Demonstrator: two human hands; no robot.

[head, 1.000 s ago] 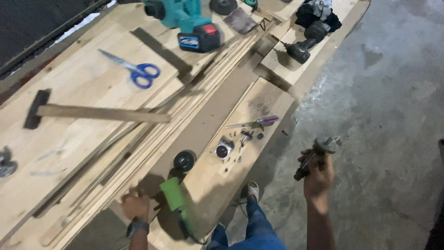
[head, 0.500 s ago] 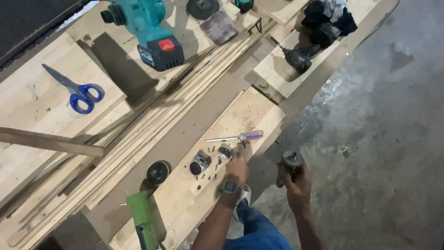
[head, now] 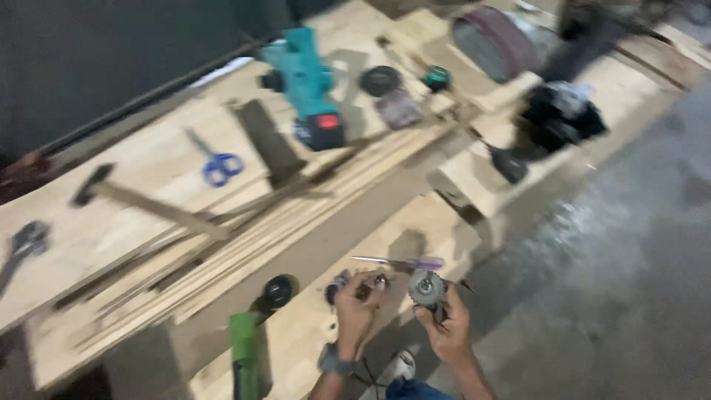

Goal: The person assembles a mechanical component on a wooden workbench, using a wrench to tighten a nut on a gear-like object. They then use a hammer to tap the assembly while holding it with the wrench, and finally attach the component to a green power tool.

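Right hand (head: 444, 326) grips a round metal tool head (head: 427, 287); left hand (head: 357, 307), newly close beside it, pinches small parts (head: 370, 285); purple-handled screwdriver (head: 404, 262) just above, green grinder (head: 243, 359) lower left.

Single view only, from a camera worn on the person's head. It looks steeply down and forward over the wooden worktop (head: 133, 185), whose long near edge runs diagonally from lower left to upper right. The grey concrete floor (head: 622, 281) fills the right side. The person's left hand (head: 357, 311) and right hand (head: 444, 326) sit low in the middle of the frame, close to the lens, at the worktop's near edge. The far edge meets a dark wall at upper left. The picture is blurred. No second view to compare.
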